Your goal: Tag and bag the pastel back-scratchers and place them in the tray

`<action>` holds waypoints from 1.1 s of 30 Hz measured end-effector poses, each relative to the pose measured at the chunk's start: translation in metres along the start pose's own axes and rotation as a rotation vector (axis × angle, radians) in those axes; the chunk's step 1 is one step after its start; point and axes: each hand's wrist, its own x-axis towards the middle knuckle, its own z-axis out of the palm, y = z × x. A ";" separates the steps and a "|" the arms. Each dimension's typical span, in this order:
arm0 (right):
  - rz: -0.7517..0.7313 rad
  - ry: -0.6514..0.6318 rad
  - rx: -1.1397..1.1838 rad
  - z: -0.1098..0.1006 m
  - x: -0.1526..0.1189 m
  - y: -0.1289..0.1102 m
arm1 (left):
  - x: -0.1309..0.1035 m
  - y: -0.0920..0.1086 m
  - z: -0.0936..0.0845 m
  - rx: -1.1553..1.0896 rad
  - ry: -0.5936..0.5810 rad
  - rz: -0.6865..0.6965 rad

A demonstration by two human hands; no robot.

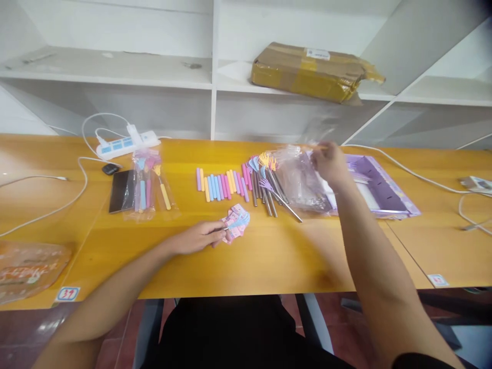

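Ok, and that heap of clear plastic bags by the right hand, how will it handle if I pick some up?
The clear plastic bags will probably be floppy, as they lie crumpled and creased. They look thin and see-through, so likely light for their size. Being heaped and overlapping, several might lift together.

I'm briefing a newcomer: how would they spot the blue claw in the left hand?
On the table, find the left hand. The blue claw juts rightward from it, over pink cards. Unlike the blue claws piled beyond, this one is held.
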 end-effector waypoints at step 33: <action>-0.255 -0.056 -0.006 0.023 -0.049 -0.057 | 0.001 0.004 0.001 0.212 0.226 0.015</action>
